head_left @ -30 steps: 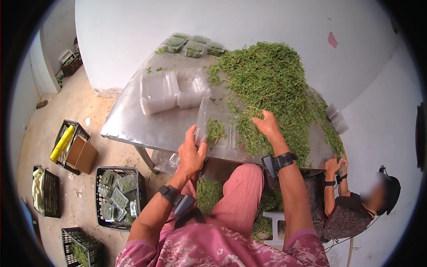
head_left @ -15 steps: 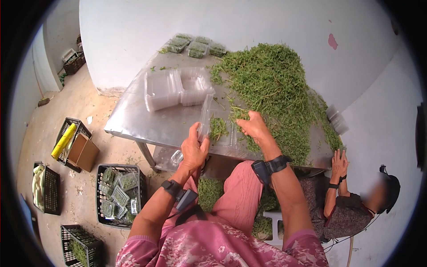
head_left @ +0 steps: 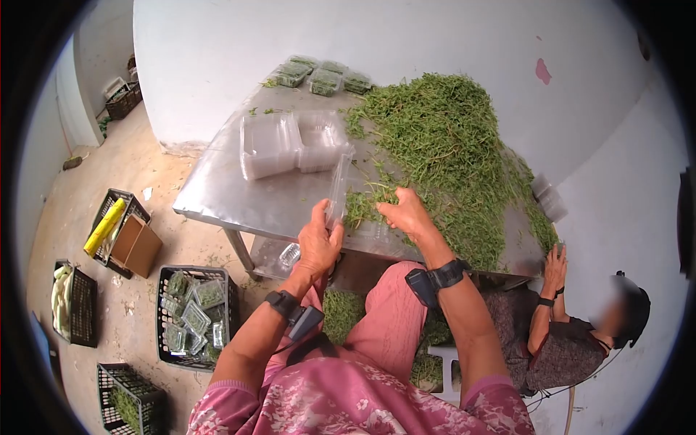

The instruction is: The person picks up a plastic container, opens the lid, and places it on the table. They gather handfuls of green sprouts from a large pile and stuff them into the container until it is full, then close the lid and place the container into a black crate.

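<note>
Your left hand (head_left: 319, 243) grips the raised clear lid (head_left: 339, 190) of a plastic clamshell container (head_left: 375, 232) at the frame's centre. Your right hand (head_left: 408, 215) pinches leafy green sprigs (head_left: 381, 193) over its base. Stacked clear clamshells (head_left: 279, 148) stand left of upper centre, a greens heap (head_left: 442, 138) right of it, filled clamshells (head_left: 325, 83) at the top, all on the steel table (head_left: 217, 196).
</note>
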Action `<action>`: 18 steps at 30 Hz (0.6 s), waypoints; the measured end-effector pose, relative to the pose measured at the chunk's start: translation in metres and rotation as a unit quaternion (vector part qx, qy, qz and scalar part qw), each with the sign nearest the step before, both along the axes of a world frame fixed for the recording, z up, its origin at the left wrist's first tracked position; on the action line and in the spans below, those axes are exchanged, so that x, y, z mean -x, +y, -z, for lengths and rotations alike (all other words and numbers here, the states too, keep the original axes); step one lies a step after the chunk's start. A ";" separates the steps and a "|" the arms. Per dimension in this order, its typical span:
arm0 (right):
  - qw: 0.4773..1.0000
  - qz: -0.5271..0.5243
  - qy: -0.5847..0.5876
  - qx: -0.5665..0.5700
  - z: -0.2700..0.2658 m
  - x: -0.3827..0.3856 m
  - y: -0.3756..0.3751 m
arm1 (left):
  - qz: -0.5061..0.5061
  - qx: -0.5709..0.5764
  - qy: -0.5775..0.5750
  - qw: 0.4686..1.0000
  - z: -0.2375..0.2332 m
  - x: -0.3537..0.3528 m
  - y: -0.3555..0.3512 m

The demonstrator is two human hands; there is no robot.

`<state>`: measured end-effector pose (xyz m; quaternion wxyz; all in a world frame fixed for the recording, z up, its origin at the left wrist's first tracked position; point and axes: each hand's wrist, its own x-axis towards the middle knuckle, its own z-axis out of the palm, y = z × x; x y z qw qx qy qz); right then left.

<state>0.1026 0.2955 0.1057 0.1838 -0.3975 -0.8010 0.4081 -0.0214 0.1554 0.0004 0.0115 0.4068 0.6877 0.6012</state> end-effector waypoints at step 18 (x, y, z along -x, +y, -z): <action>0.997 0.010 -0.068 -0.038 0.017 -0.009 0.001 | 0.007 0.049 0.012 0.999 -0.014 -0.006 -0.007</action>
